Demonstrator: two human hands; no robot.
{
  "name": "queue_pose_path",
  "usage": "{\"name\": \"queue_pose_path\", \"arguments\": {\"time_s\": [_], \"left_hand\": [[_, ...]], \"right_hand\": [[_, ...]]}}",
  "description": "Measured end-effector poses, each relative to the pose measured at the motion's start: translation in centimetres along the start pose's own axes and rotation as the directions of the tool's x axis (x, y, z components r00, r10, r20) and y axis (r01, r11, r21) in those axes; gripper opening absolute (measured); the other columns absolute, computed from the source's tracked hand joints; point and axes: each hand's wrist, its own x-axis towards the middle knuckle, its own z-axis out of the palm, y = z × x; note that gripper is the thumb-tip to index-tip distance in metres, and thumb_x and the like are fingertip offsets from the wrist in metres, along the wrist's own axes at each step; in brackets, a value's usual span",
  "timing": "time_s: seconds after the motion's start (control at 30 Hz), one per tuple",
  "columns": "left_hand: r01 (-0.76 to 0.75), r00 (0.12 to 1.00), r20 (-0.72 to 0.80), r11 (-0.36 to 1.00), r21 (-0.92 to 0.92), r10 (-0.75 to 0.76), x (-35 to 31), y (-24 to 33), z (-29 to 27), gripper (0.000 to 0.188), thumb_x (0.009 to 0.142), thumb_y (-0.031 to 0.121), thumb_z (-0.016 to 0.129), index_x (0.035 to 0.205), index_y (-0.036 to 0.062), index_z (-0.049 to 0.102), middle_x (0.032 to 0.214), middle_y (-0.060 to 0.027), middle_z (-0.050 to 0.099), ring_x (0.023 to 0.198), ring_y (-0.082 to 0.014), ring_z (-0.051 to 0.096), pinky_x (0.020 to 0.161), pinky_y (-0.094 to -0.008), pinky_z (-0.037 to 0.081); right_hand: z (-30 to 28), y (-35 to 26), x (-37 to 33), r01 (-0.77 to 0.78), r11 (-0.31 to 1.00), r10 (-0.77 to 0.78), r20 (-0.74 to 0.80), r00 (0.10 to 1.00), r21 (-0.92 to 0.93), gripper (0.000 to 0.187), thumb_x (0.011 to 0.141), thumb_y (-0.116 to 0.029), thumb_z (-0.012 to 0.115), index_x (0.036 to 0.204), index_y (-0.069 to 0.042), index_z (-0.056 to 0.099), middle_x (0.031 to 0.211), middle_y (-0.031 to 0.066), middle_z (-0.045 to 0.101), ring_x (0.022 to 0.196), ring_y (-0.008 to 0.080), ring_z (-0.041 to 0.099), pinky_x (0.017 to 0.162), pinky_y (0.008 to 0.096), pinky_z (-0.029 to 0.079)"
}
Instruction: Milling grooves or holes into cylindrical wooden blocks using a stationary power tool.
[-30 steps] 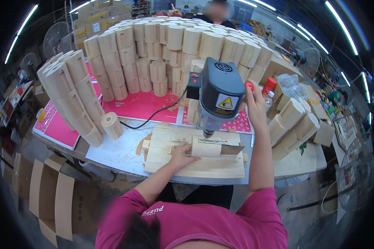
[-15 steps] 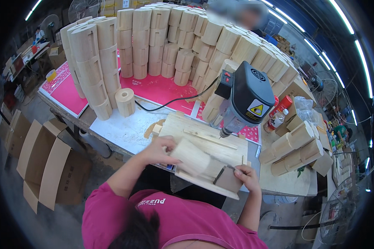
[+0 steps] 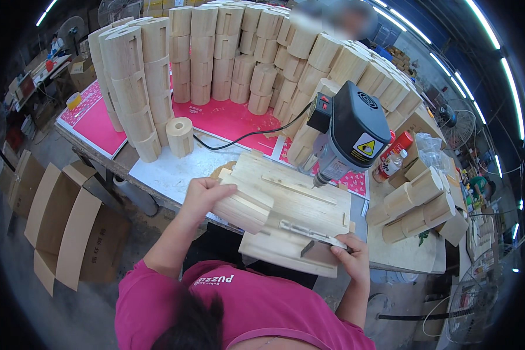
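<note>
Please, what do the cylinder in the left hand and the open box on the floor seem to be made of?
The cylinder looks like bare wood: pale, matt, with faint grain. The open box is probably plain brown cardboard, judging by its thin, creased flaps.

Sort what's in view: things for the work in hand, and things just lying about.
For the work: wooden cylinder, in the left hand; thin strip, in the right hand; drill; wooden board.

Apparently just lying about: bottle; plastic bag; open carton.

Bright ceiling tubes (image 3: 511,97) glare at right; the rim darkens, curving.
</note>
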Motion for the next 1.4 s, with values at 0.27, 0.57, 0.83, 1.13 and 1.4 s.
{"name": "queue_pose_path", "arguments": {"time_s": [0.27, 0.57, 0.83, 1.13, 1.4], "left_hand": [[-0.001, 0.999, 0.032, 0.993, 0.118, -0.003, 0.0, -4.3, 1.8, 0.033, 0.068, 0.023, 0.075, 0.052, 0.0023, 0.055, 0.054, -0.0022, 0.054, 0.047, -0.0060, 0.046, 0.042, -0.0216, 0.036], [0.012, 0.992, 0.121, 0.992, 0.129, -0.027, 0.8, -3.2, 2.3, 0.033, 0.070, 0.024, 0.073, 0.054, 0.0035, 0.053, 0.053, -0.0010, 0.053, 0.046, -0.0055, 0.045, 0.041, -0.0215, 0.033], [0.015, 0.995, 0.094, 0.997, 0.074, -0.022, 1.4, -3.4, 3.7, 0.033, 0.071, 0.025, 0.071, 0.054, 0.0032, 0.054, 0.052, -0.0009, 0.053, 0.045, -0.0048, 0.044, 0.041, -0.0203, 0.031], [-0.036, 0.999, -0.022, 0.995, 0.088, 0.039, 0.2, -4.7, 4.1, 0.037, 0.069, 0.026, 0.074, 0.049, 0.0024, 0.053, 0.050, -0.0006, 0.052, 0.045, -0.0053, 0.043, 0.040, -0.0230, 0.033], [-0.114, 0.991, -0.031, 0.949, 0.296, 0.128, -1.1, -3.3, 4.3, 0.041, 0.066, 0.031, 0.075, 0.048, 0.0045, 0.050, 0.049, -0.0013, 0.048, 0.046, -0.0080, 0.043, 0.042, -0.0254, 0.034]], "right_hand": [[0.2, 1.7, 0.6, 0.149, 0.988, -0.152, -0.103, 0.983, -0.029, 0.021, 0.067, -0.004, 0.069, 0.087, 0.000, 0.066, 0.081, 0.0071, 0.059, 0.078, 0.0166, 0.054, 0.068, 0.0260, 0.041], [-1.4, 2.5, 0.7, 0.132, 0.990, -0.137, -0.098, 0.986, -0.049, 0.024, 0.069, -0.002, 0.067, 0.093, 0.000, 0.064, 0.085, 0.0071, 0.059, 0.081, 0.0169, 0.053, 0.073, 0.0266, 0.041], [-1.6, 2.5, 1.5, 0.104, 0.993, -0.100, -0.078, 0.992, 0.047, 0.021, 0.071, -0.001, 0.067, 0.092, 0.000, 0.065, 0.085, 0.0057, 0.058, 0.082, 0.0149, 0.053, 0.073, 0.0252, 0.041], [-1.0, 2.0, -1.1, 0.081, 0.983, -0.107, -0.158, 0.982, -0.163, 0.022, 0.070, -0.011, 0.065, 0.088, 0.001, 0.063, 0.084, 0.0082, 0.058, 0.080, 0.0186, 0.054, 0.072, 0.0282, 0.042], [0.1, 1.4, -2.1, 0.142, 0.985, -0.161, -0.230, 0.960, -0.097, 0.021, 0.069, -0.005, 0.068, 0.088, 0.002, 0.063, 0.082, 0.0055, 0.056, 0.076, 0.0147, 0.051, 0.067, 0.0244, 0.040]]}}
